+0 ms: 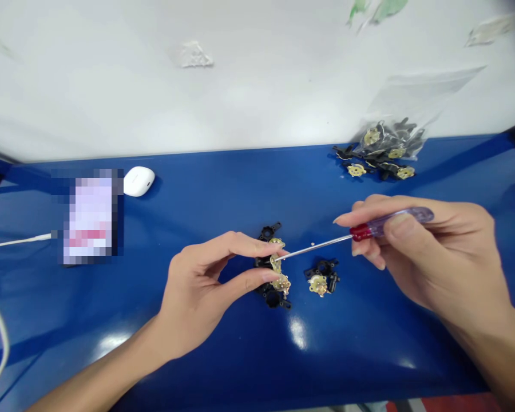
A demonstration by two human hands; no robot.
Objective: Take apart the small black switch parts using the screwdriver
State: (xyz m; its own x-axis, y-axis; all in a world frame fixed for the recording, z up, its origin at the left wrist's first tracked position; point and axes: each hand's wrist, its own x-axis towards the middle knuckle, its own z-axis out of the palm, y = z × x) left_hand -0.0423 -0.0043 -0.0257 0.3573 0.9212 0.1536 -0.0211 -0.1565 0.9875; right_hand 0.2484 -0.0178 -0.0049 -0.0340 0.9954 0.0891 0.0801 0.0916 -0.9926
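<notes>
My left hand (206, 283) pinches a small black plastic part with a brass-coloured plate (276, 265) between thumb and index finger. Similar black and brass parts show just above and below the fingertips, partly hidden by them. My right hand (438, 257) is closed around a screwdriver (371, 226) with a red and clear purple handle. Its thin metal shaft points left, and the tip meets the brass plate at my left fingertips. Between the hands, another black part with a brass plate (318, 284) lies on the blue table.
At the back right, a clear plastic bag (405, 114) holds several black and brass parts, with more parts (356, 170) lying before it. To the left are a blurred-out phone (90, 217), a white case (139, 181) and a white cable (21, 242). A white wall (257, 103) stands behind the table.
</notes>
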